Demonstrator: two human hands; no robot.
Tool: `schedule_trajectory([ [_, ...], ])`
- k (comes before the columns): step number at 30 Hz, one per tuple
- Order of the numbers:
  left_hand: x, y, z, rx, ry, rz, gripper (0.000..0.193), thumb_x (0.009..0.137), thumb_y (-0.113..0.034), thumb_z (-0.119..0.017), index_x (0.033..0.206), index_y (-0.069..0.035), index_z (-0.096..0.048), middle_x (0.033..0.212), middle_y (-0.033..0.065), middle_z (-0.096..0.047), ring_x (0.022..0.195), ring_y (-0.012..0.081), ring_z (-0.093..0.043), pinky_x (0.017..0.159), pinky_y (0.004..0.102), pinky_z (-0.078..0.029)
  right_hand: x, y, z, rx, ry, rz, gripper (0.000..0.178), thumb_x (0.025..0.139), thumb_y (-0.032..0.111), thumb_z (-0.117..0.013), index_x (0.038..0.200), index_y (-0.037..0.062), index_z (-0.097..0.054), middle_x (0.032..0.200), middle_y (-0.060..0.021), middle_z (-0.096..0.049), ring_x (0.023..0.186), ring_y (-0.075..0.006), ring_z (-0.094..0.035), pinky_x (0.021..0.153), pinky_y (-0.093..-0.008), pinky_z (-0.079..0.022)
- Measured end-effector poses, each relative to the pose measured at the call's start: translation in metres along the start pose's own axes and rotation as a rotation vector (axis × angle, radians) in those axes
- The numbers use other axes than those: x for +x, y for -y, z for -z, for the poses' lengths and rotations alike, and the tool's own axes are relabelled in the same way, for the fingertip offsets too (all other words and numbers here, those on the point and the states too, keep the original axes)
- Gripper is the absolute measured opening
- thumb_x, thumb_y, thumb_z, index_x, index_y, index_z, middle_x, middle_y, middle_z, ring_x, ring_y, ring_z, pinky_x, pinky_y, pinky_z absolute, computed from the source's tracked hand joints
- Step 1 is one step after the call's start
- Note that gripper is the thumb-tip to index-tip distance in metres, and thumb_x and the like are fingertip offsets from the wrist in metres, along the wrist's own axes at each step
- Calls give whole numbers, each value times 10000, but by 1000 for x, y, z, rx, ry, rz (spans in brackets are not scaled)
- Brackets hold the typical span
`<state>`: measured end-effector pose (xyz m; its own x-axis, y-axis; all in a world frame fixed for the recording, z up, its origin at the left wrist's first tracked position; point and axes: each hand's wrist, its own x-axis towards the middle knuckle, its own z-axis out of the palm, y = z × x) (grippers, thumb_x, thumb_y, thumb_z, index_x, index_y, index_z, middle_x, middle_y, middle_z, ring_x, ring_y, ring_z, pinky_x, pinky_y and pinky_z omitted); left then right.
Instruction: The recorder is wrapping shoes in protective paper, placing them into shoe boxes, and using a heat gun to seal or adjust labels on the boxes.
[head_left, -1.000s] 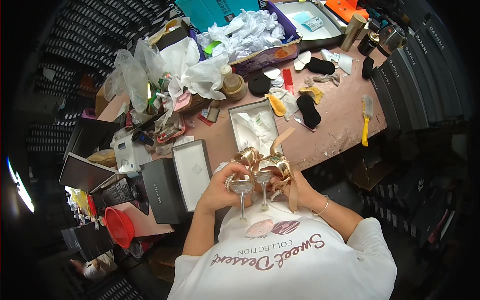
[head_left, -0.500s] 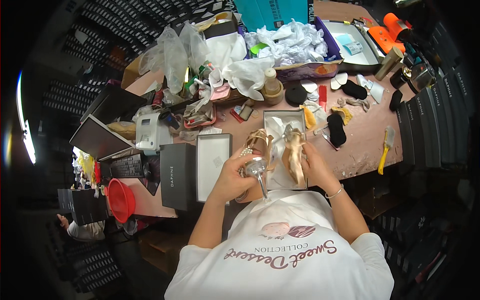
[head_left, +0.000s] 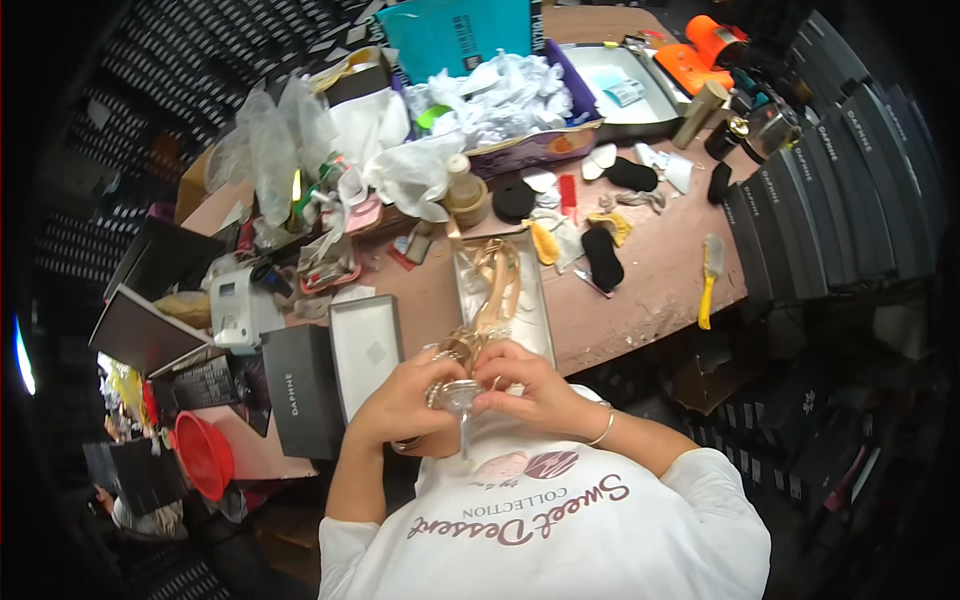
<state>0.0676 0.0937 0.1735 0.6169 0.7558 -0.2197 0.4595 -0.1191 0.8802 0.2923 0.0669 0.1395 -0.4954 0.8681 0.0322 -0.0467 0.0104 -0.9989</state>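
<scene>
My left hand (head_left: 398,402) is closed around a gold high-heeled sandal with pearl-like beads and a clear heel (head_left: 462,396), held close to my shirt with the heel toward me. The fingers of my right hand (head_left: 530,388) are bent and pinch at the same sandal beside the heel; what exactly they grip is partly hidden. Another gold shoe (head_left: 500,285) lies in the open shoe box (head_left: 541,318) on white lining, just beyond my hands. To the left of that box lies a pale open lid or tray (head_left: 366,340).
A dark shoe box (head_left: 299,392) and red basin (head_left: 204,455) are on the left. Crumpled white paper fills a purple box (head_left: 540,145) at the back. A yellow-handled brush (head_left: 709,283) lies right, near stacked dark boxes (head_left: 800,215). Black pads (head_left: 602,260) lie beyond the shoe box.
My right hand has let go of the other gold shoe, now lying in the box, and has moved left to the held sandal. The whole view has shifted, so the table appears further left.
</scene>
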Motion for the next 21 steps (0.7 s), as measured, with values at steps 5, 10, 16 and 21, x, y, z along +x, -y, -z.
schedule_trajectory([
  [5,3,-29,-3,55,-214,70,479,646,-214,-814,1062,-66,-630,1496,223,-283,1304,393,-425,1029,426,-401,-8,-11,15,360,-54,-156,154,914,135,-657,984,8,-606,967,-22,-565,873,-82,-549,734,-239,-482],
  [10,27,-57,-3,121,-276,-200,482,742,-230,-763,1179,-72,-634,1496,223,-325,1323,374,-415,1065,433,-348,-21,-18,45,543,-8,-244,168,945,163,-616,1013,10,-612,963,-17,-592,826,-93,-585,741,-235,-479],
  [16,67,6,-106,-969,41,133,266,915,-148,-614,1153,-33,-646,1291,149,-547,1214,235,-507,1040,369,-375,-29,-14,100,232,458,-361,209,986,199,-556,985,8,-640,927,-24,-645,808,-97,-644,756,-241,-510],
  [21,89,-36,-117,-946,-80,417,482,955,-136,-586,1401,-50,-423,1248,94,-574,1080,143,-587,921,266,-468,22,-75,192,57,392,-489,207,916,176,-640,1013,-4,-671,840,-32,-690,749,-128,-654,699,-265,-510],
])
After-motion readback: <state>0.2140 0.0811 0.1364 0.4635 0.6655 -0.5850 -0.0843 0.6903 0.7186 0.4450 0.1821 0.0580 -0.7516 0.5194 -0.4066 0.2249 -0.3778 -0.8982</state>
